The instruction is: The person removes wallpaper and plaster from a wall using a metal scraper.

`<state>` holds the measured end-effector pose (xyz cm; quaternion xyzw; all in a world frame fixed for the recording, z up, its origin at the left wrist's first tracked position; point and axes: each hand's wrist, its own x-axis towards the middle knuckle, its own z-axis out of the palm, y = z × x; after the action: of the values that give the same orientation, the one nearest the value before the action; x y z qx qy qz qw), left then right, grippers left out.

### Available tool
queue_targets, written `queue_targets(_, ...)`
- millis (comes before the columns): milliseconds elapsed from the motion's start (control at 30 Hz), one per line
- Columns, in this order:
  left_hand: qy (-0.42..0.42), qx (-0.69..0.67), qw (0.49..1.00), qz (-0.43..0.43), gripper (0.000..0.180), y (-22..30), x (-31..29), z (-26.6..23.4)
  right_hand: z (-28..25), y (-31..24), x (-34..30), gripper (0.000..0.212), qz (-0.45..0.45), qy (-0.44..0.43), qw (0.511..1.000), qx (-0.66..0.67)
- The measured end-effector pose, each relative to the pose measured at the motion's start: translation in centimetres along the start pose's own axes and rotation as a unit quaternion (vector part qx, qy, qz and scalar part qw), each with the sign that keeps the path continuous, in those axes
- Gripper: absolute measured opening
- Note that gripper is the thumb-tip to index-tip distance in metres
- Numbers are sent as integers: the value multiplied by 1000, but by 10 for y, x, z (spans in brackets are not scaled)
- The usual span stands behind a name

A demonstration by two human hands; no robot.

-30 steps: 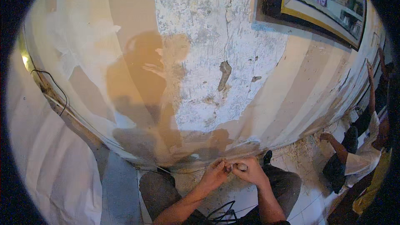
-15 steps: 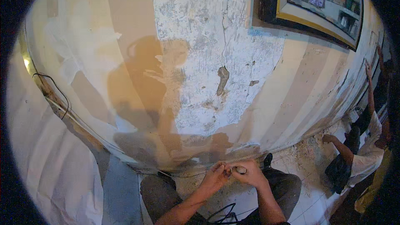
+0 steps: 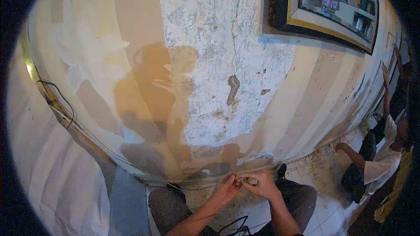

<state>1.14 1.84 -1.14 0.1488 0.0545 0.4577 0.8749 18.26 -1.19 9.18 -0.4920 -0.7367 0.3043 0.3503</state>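
Observation:
Low in front of me, over the floor between my knees, my two hands meet. My right hand (image 3: 265, 186) is closed around a short tool, whose rounded, light-coloured handle end (image 3: 252, 181) shows at the fist; its working end is hidden. My left hand (image 3: 225, 189) is beside it, fingertips pinched together close to the tool. Whatever sits in that pinch is too small to make out. Beyond the hands stands a wall (image 3: 214, 118) with striped wallpaper partly stripped off, baring cracked, blotchy white and grey plaster with a chipped hole.
A framed mirror (image 3: 302, 26) hangs at upper right. A pale sheet (image 3: 57, 170) drapes on the left, near a black cable (image 3: 70, 103). Debris (image 3: 321, 159) lies along the wall's foot. At far right a person (image 3: 383, 170) crouches, another's arms touching the wall.
The view has shifted slightly, so the wall sits a little lower. My hands stay together, with small finger movements around the tool. The crouching person's hand has moved slightly.

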Motion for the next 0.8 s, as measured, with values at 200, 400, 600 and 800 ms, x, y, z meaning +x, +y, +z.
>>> queue_targets(200,5,-1,1000,-21,14,3,0,4,-2,0,-1,40,-4,-12,1000,5)
queue_targets(400,9,-21,1000,-19,14,4,-2,6,-4,-12,-1,38,-9,-4,1000,18)
queue_targets(600,8,-31,999,-17,11,2,-3,3,-6,-19,-1,35,32,-27,999,17)
queue_targets(800,-3,14,1000,4,12,-1,1,-4,-4,-13,0,35,11,-32,999,31)
